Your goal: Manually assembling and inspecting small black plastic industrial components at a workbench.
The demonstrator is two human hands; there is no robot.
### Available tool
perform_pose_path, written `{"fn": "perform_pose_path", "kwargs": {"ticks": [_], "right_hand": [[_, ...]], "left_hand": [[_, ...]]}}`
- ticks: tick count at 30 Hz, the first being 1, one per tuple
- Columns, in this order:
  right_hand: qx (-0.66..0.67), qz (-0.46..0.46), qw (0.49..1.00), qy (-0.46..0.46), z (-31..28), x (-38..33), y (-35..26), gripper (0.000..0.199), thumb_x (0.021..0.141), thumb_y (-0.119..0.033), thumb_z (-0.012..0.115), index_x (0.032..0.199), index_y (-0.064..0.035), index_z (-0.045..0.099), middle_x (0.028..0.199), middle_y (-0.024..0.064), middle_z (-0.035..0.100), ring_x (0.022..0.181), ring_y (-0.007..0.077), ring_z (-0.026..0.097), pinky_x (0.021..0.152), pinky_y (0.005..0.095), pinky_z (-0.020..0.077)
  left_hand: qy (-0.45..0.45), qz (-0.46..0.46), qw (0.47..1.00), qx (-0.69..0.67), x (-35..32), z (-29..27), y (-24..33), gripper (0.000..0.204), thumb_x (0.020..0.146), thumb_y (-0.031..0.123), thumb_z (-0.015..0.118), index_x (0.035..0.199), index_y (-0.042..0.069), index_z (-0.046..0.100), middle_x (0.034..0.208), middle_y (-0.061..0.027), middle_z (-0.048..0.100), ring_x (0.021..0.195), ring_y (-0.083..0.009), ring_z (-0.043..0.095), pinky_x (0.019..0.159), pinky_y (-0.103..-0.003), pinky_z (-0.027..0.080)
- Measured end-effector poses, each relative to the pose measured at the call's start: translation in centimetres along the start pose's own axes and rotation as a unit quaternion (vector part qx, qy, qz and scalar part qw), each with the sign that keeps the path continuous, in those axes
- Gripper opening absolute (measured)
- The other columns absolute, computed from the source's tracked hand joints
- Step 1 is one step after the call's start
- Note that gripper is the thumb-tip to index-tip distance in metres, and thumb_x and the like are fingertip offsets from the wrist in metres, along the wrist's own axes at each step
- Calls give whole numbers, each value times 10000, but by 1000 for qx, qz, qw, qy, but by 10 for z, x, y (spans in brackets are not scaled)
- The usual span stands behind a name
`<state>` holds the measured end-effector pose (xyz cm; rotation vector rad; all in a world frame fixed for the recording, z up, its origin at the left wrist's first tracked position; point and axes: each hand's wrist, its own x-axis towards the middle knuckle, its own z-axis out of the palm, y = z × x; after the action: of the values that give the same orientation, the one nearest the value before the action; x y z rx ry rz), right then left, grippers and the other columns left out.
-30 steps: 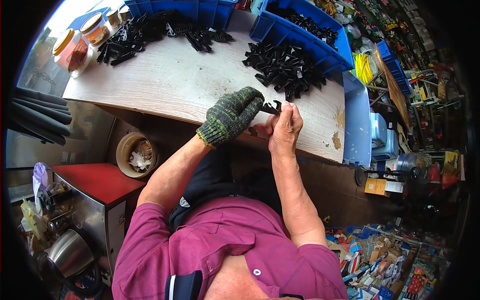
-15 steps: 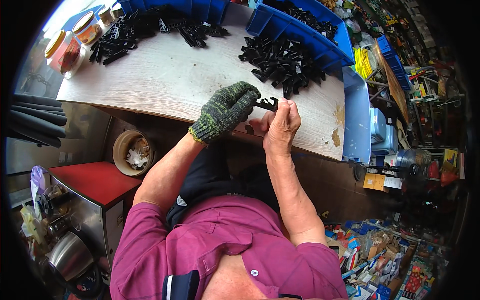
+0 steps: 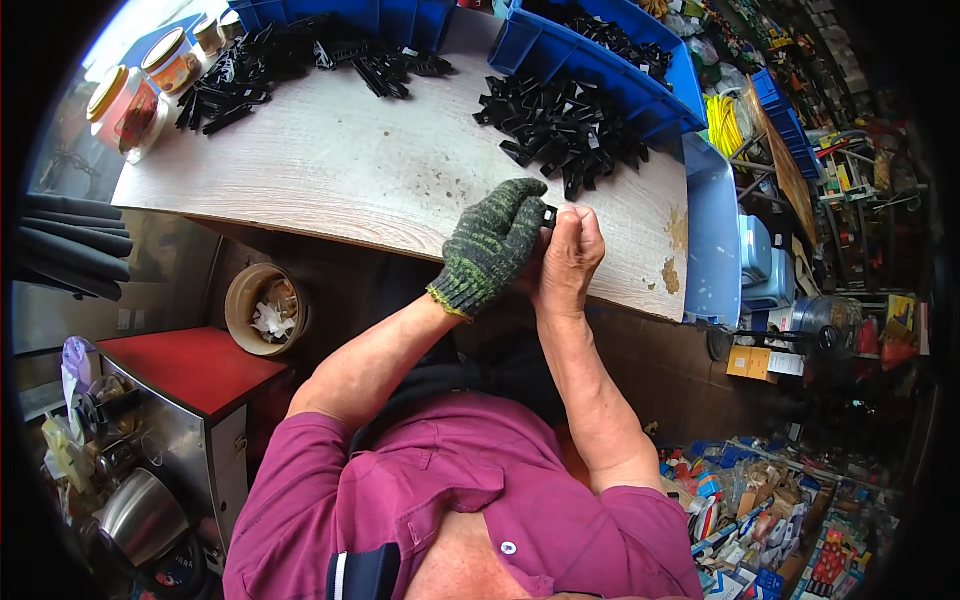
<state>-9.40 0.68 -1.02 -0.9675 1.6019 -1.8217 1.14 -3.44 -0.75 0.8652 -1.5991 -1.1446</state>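
Note:
Both my hands meet over the front edge of the pale wooden table (image 3: 350,190). My left hand (image 3: 488,245), in a dark green knitted glove, is closed on a small black plastic part (image 3: 549,215). From the other side, my bare right hand (image 3: 568,255) grips the same part with its thumb and fingers. Most of that part is hidden by the fingers. Just beyond my hands lies a heap of similar black plastic parts (image 3: 560,130). A second pile of longer black pieces (image 3: 235,85) spreads over the far left of the table.
Blue bins stand along the back, one at the right (image 3: 545,60) holding more black parts. Lidded jars (image 3: 125,115) line the left edge. Below are a waste bucket (image 3: 237,318) and a red-topped cabinet (image 3: 190,365). A light blue bin (image 3: 712,230) adjoins the table's right side.
My left hand has moved right, up against my right hand. The black part, which showed in the gap between them, is now mostly covered.

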Motion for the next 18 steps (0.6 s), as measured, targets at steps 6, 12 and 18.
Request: {"fn": "perform_pose_path", "kwargs": {"ticks": [6, 12, 18], "right_hand": [[0, -25, 1000, 16, -2, 3, -1, 289, 967, -235, 566, 715, -152, 453, 638, -66, 384, 593, 60, 416, 587, 287, 464], [111, 184, 972, 98, -26, 27, -27, 284, 940, -309, 536, 778, -107, 420, 483, -10, 243, 412, 153, 380, 550, 551, 596], [78, 131, 932, 328, -114, 96, -41, 392, 908, -356, 599, 1087, -27, 484, 511, 35, 303, 461, 209, 436, 654, 584, 606]], "left_hand": [[12, 356, 911, 207, 9, -13, -47, 303, 958, 211, 606, 1218, 58, 632, 1135, -187, 680, 1090, -350, 641, 887, -453, 529], [26, 244, 901, 359, 100, -67, -23, 196, 907, 237, 605, 1071, 188, 700, 987, -123, 690, 909, -353, 649, 823, -478, 512], [-59, 201, 860, 466, 114, -58, -34, 183, 871, 216, 623, 1038, 147, 651, 921, -125, 683, 886, -376, 651, 733, -501, 523]]}}
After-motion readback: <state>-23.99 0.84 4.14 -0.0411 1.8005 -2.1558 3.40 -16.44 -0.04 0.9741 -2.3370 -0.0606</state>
